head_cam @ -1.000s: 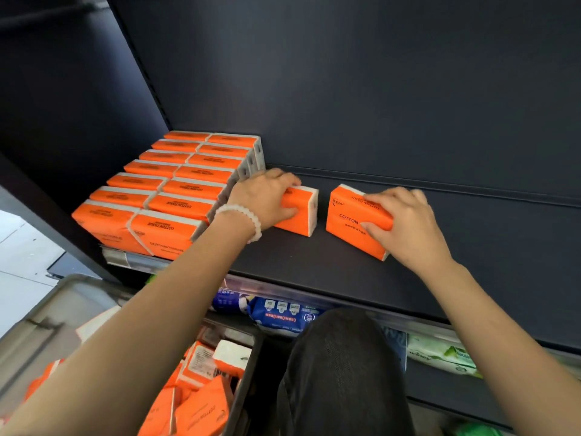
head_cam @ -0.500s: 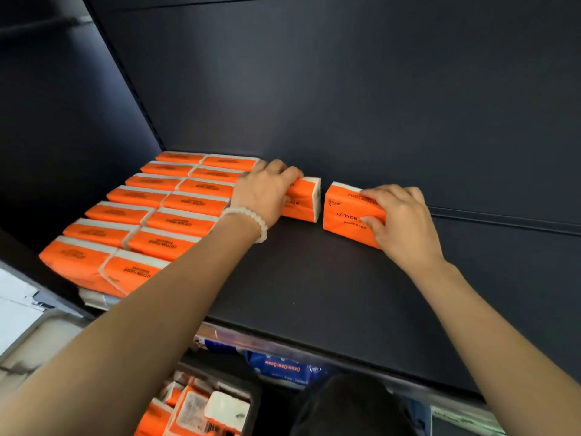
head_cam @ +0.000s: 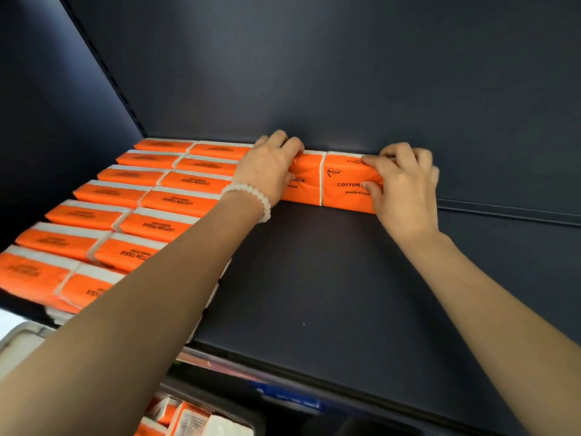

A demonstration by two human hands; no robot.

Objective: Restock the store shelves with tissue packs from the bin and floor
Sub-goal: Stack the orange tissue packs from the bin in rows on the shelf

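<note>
Hands grip two tissue packs: left hand (head_cam: 270, 169) on one pack (head_cam: 306, 180), right hand (head_cam: 404, 187) on the other pack (head_cam: 347, 184), both against the shelf (head_cam: 314, 278) back wall. Placing looks done; next, likely let go and fetch more.

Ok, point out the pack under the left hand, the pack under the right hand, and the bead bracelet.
Left-hand tissue pack (head_cam: 306, 184): head view, on its orange front face.
Right-hand tissue pack (head_cam: 344, 184): head view, on its orange front face near the printing.
Bead bracelet (head_cam: 256, 196): head view, on the white beads at the left wrist.
</note>
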